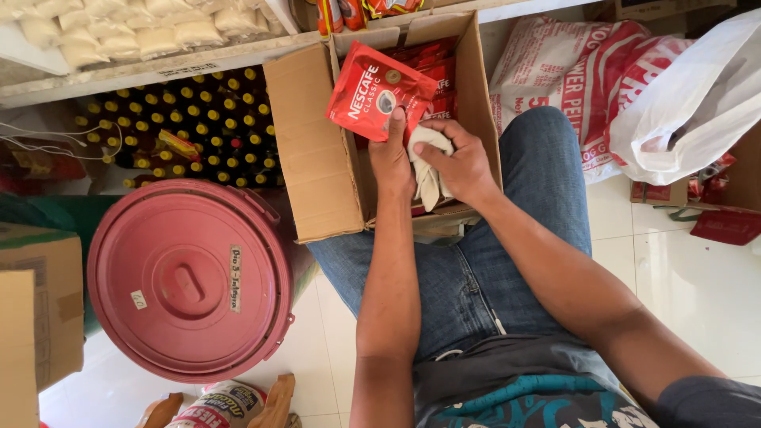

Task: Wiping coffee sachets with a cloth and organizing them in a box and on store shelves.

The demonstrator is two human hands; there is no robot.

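My left hand (394, 162) holds up a red foil pouch (374, 89) by its lower edge, above an open cardboard box (317, 150) that rests against my knee. Close beside it, my right hand (460, 162) grips a crumpled white cloth (428, 170), which touches the pouch's lower corner. More red pouches (444, 79) stand packed inside the box behind the held one.
A round red lidded bucket (190, 277) stands at the left. Behind it sit rows of dark bottles with yellow caps (190, 127). A red-and-white sack (571, 79) and a white plastic bag (697, 95) lie at the right. Another cardboard box (36, 317) is at far left.
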